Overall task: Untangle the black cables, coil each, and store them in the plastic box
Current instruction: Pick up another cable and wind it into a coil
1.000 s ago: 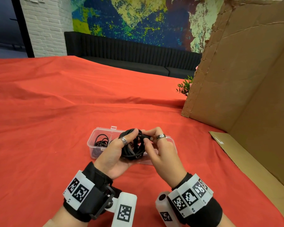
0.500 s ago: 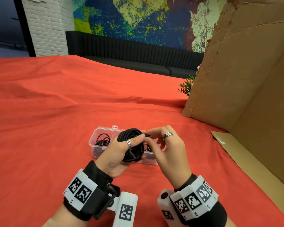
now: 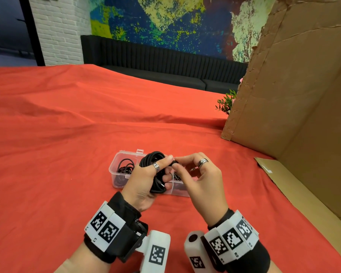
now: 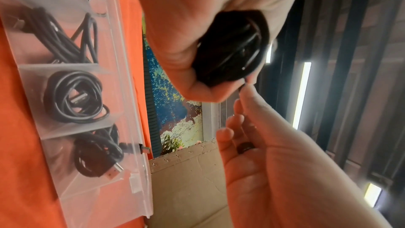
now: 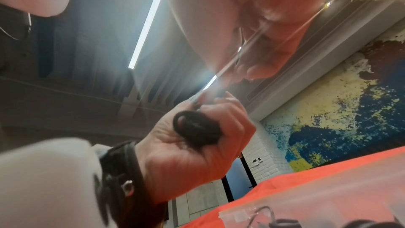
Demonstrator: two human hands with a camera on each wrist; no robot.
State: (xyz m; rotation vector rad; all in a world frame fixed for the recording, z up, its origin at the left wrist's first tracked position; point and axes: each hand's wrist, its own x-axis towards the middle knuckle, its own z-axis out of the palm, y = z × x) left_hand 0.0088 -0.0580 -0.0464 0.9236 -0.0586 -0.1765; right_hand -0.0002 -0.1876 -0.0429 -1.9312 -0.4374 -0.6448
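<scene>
Both hands work just above the plastic box [image 3: 114, 164]: my left hand [image 3: 144, 182] grips the soft, springy cable coil [image 3: 156, 172], my right hand [image 3: 201, 178] pinches its loose end, best held across all loops

the coiled cable [image 3: 153, 170] was black, the plastic box [image 3: 114, 164] clear, the cloth [image 3: 67, 134] red, wristbands [image 3: 104, 227] black-and-white checked.

A wrinkled red-orange cloth [image 3: 67, 154] covers the tabletop. On it sits a clear plastic box with divided compartments [image 3: 114, 170], holding coiled black cables [image 4: 72, 96]. A large brown cardboard sheet [image 3: 303, 95] stands at its right edge.
</scene>
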